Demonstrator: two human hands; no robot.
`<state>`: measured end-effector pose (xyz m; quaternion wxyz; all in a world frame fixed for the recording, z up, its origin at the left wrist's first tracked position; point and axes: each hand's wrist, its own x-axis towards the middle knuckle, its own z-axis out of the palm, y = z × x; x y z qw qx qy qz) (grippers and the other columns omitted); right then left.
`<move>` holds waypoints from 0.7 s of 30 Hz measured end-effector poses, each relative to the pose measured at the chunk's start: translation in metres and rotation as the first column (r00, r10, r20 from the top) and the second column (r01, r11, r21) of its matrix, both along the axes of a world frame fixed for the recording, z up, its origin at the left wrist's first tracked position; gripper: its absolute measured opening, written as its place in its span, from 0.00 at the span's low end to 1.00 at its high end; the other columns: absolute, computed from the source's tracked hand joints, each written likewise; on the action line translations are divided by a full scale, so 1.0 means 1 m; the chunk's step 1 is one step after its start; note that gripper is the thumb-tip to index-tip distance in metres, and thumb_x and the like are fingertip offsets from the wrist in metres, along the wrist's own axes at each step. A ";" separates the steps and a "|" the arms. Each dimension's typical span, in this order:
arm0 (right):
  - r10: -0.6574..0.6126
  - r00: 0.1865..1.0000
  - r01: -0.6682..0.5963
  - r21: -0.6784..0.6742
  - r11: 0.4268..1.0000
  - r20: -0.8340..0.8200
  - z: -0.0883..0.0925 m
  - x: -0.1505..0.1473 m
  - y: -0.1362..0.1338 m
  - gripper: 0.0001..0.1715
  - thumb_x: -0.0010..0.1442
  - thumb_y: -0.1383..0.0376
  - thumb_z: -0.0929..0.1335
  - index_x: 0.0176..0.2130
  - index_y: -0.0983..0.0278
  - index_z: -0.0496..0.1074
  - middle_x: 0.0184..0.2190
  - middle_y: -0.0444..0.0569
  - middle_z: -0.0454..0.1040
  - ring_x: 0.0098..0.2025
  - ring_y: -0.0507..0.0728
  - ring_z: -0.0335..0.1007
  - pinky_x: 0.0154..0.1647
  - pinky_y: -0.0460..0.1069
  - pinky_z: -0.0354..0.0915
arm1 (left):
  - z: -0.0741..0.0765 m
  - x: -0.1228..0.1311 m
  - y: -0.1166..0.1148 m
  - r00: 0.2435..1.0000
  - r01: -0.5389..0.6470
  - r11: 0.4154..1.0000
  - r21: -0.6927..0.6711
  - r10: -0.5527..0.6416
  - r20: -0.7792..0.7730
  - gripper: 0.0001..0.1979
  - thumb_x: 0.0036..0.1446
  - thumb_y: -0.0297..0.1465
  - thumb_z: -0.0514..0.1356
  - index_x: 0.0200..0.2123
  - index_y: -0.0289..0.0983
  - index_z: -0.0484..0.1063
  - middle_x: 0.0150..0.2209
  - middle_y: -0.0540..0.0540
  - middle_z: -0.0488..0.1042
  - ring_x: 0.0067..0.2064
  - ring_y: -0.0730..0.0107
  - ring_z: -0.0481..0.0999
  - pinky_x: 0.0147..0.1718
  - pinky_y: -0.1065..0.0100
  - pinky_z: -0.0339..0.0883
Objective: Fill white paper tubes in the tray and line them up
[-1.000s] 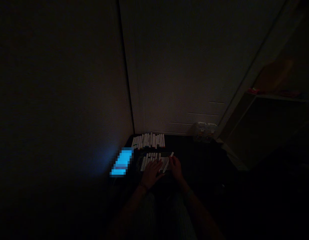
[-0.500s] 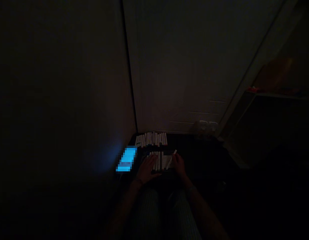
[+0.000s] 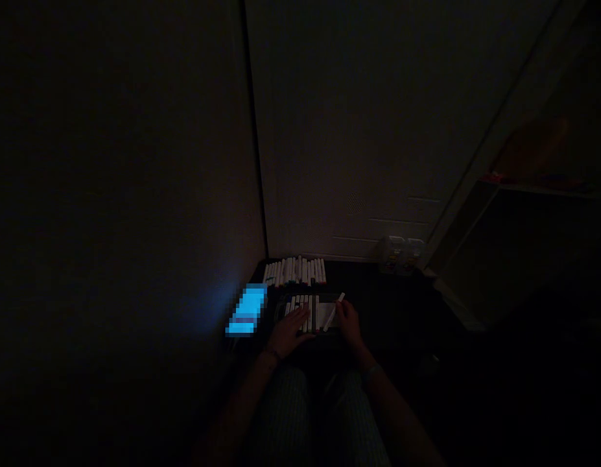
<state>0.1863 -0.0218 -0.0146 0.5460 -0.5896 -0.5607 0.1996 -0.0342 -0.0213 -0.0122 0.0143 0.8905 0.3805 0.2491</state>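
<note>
The scene is very dim. My right hand (image 3: 348, 320) is closed around a white marker (image 3: 332, 313), which it holds tilted over the right part of a dark tray (image 3: 337, 333). Several white markers (image 3: 310, 305) lie side by side in the tray's left part. My left hand (image 3: 289, 331) rests over these markers with its fingers stretched out, touching them and covering their lower ends. Behind the tray, a further row of white markers (image 3: 294, 271) lies on the dark table.
A lit phone-like screen (image 3: 247, 310), blurred out, is at the left edge of the table (image 3: 368, 285). Two clear containers (image 3: 402, 255) stand at the back right against the wall (image 3: 358, 162). A shelf (image 3: 543, 186) is off to the right.
My left hand has shifted slightly to the right and down over the markers, uncovering more of those at the left. My right hand still holds its marker in nearly the same place.
</note>
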 end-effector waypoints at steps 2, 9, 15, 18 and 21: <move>-0.004 1.000 0.004 -0.003 1.000 -0.007 0.001 0.000 0.000 0.21 0.56 0.53 0.58 0.38 0.64 0.70 0.33 0.49 0.71 0.35 0.54 0.64 0.36 0.47 0.59 | 0.001 0.000 -0.002 1.000 0.000 1.000 -0.002 0.000 0.011 0.30 0.50 0.46 0.54 0.55 0.41 0.55 0.57 0.46 0.56 0.58 0.65 0.54 0.54 0.60 0.54; 0.010 0.999 -0.010 -0.015 1.000 -0.030 0.001 0.000 -0.001 0.22 0.56 0.51 0.59 0.37 0.65 0.70 0.32 0.49 0.71 0.34 0.54 0.65 0.35 0.46 0.59 | 0.025 0.012 -0.013 0.995 -0.041 0.999 0.013 0.040 0.091 0.32 0.47 0.46 0.56 0.55 0.42 0.56 0.51 0.45 0.64 0.53 0.61 0.61 0.52 0.58 0.55; 0.006 0.996 -0.008 -0.021 1.000 -0.093 -0.002 0.001 -0.002 0.24 0.55 0.51 0.60 0.40 0.65 0.70 0.34 0.50 0.72 0.35 0.54 0.66 0.35 0.46 0.60 | 0.036 0.051 -0.013 0.970 -0.155 0.987 -0.036 0.159 0.182 0.18 0.52 0.42 0.53 0.43 0.38 0.65 0.41 0.45 0.68 0.45 0.63 0.65 0.45 0.60 0.57; -0.006 0.990 0.001 -0.035 0.999 -0.140 -0.002 0.001 -0.001 0.24 0.54 0.51 0.60 0.39 0.66 0.71 0.33 0.50 0.73 0.35 0.55 0.67 0.34 0.47 0.61 | 0.033 0.064 -0.017 0.961 -0.207 0.978 -0.036 0.210 0.181 0.13 0.57 0.37 0.48 0.39 0.38 0.66 0.37 0.46 0.69 0.43 0.63 0.65 0.44 0.59 0.57; 0.009 0.980 -0.019 -0.044 0.999 -0.199 0.000 0.001 -0.002 0.23 0.53 0.51 0.61 0.37 0.66 0.71 0.33 0.50 0.73 0.34 0.55 0.68 0.33 0.46 0.62 | 0.030 0.066 -0.020 0.969 -0.184 0.983 -0.013 0.183 0.164 0.13 0.58 0.37 0.47 0.39 0.39 0.67 0.39 0.46 0.69 0.45 0.62 0.63 0.45 0.58 0.55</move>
